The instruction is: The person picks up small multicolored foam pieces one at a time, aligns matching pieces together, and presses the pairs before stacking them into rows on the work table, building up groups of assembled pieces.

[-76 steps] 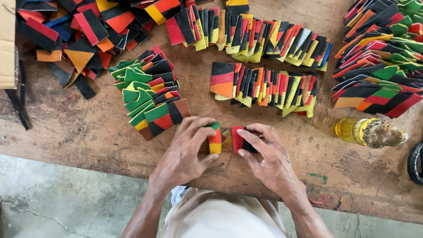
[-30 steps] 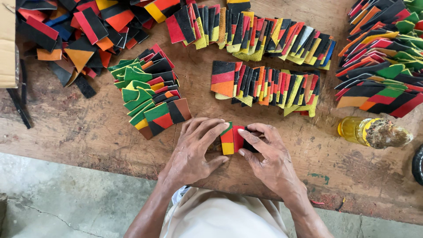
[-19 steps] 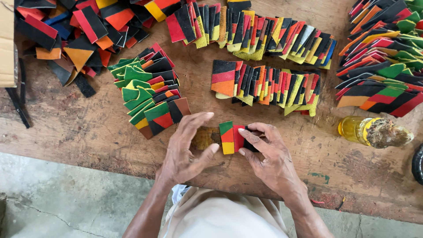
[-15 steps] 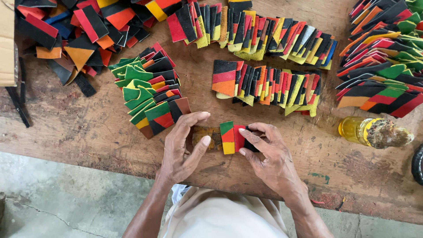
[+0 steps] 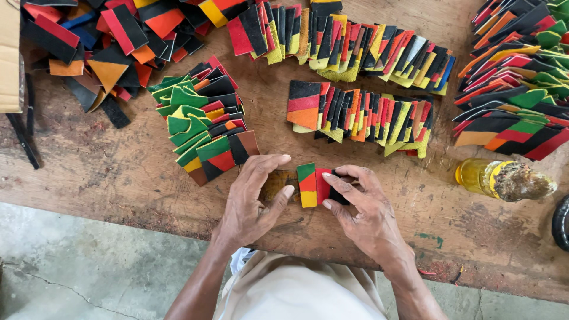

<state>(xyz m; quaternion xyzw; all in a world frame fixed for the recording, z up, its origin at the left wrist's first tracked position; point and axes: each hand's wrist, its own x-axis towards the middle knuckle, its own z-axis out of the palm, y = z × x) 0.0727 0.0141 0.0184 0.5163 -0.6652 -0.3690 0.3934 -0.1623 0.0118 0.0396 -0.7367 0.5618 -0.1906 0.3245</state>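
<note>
A worn wooden table (image 5: 89, 172) carries rows of coloured patches, and both hands meet at its near edge.

The right hand (image 5: 367, 207) pinches a striped patch (image 5: 311, 185) of green, red and yellow flat on the wood, probably to keep it steady; its dark right part is hidden under the fingers. The left hand (image 5: 252, 201) rests beside it, fingers spread, holding nothing. A yellow bottle (image 5: 492, 179) lies near; its cap is hard to make out.
</note>
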